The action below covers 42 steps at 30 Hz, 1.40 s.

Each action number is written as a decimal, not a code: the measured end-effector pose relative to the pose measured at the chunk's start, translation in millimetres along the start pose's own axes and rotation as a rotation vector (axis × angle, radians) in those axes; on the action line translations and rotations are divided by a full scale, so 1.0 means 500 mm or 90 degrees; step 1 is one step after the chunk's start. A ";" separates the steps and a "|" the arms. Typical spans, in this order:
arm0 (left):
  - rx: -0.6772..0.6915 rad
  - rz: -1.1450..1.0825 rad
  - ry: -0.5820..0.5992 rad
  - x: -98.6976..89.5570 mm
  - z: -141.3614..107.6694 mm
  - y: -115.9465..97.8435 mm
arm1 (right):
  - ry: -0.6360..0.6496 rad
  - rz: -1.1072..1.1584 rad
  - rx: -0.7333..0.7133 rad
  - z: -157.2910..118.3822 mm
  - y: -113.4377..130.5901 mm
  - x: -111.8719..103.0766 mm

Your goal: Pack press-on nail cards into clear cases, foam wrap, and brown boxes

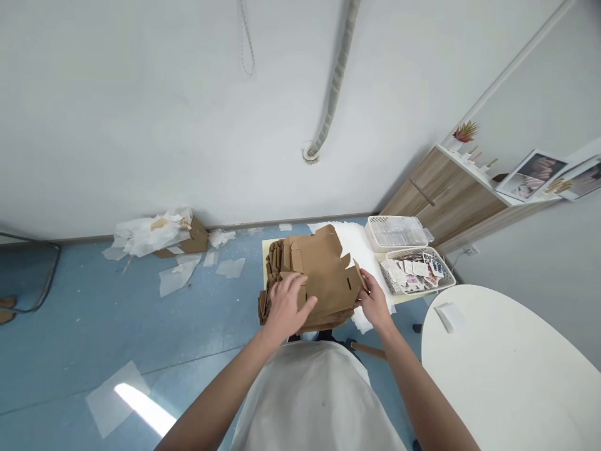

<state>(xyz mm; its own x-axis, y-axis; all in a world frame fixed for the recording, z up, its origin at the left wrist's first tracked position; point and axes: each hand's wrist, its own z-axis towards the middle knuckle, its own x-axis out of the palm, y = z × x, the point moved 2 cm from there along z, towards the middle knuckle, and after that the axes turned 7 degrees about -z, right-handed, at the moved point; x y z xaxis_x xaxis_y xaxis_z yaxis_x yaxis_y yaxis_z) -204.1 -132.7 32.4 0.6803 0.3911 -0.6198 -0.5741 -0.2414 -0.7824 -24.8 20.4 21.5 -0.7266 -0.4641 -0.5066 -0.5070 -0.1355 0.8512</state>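
Observation:
A stack of flattened brown cardboard boxes [323,266] lies in front of me, with cut flaps and a dark slot in the top one. Over its left part my left hand [288,305] rests with thumb and fingers spread; whether it presses on the cardboard I cannot tell. My right hand [374,302] grips the right edge of the top flattened box, thumb on the flap and the other fingers partly hidden. Beside the stack lie white sheets [352,241], partly covered by the cardboard.
Two white baskets, one with clear packs [398,232] and one with printed cards [416,272], stand at the right. A round white table [507,369] is nearer on that side. On the blue floor, a carton [195,241] spills crumpled paper. A wooden cabinet [451,194] stands against the wall.

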 end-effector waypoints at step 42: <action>0.270 0.089 0.343 0.551 -0.009 -0.390 | -0.618 0.190 0.393 -0.592 -0.407 -0.407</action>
<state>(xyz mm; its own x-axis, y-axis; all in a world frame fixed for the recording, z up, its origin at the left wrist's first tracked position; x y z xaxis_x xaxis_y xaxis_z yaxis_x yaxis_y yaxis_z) 97.4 18.3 14.2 0.6559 -0.1402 -0.7417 -0.7258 0.1530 -0.6707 363.6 -116.6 -8.1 -0.7667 0.4874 -0.4179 -0.2028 0.4337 0.8779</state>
